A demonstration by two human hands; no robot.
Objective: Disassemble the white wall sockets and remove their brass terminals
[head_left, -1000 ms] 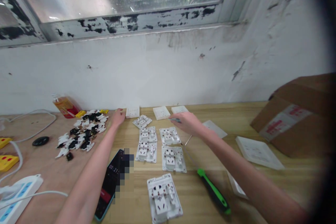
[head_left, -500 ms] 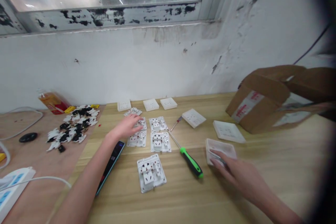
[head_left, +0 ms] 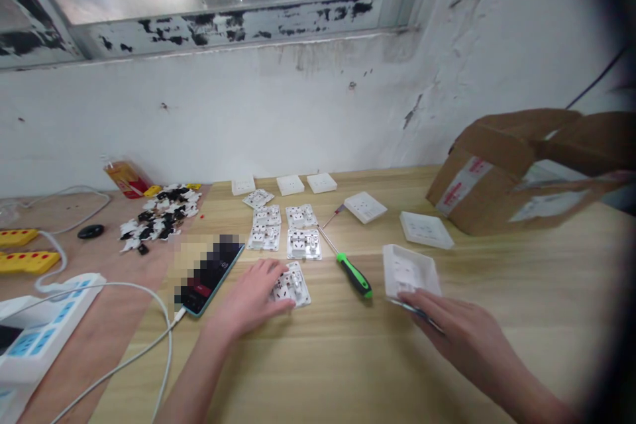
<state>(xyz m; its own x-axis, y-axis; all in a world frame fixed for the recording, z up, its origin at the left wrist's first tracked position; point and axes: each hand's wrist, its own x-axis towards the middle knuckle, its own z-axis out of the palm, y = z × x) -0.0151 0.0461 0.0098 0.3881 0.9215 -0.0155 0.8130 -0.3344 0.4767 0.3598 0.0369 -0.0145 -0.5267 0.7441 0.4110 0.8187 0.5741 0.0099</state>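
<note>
My left hand [head_left: 251,297] lies with fingers spread over the left side of the nearest white socket insert [head_left: 294,286], which sits back side up on the wooden table [head_left: 348,358]. My right hand [head_left: 450,331] reaches to the near edge of a white cover plate [head_left: 410,268], its fingers stretched over a thin grey tool [head_left: 415,309] held beneath them. A green-handled screwdriver [head_left: 354,274] lies between the two hands. Several more socket inserts [head_left: 285,233] are laid in rows behind it.
A phone [head_left: 211,275] on a cable lies left of my left hand. A pile of black and white small parts [head_left: 159,217], power strips [head_left: 40,318] and yellow blocks [head_left: 24,258] fill the left. An open cardboard box [head_left: 501,172] stands at the right, with socket plates [head_left: 426,229] and a small screwdriver [head_left: 332,216] nearby.
My left hand drew back from the far rows onto the nearest socket insert. My right hand left the inserts, swung right and settled at the cover plate's near edge. The view shifted right.
</note>
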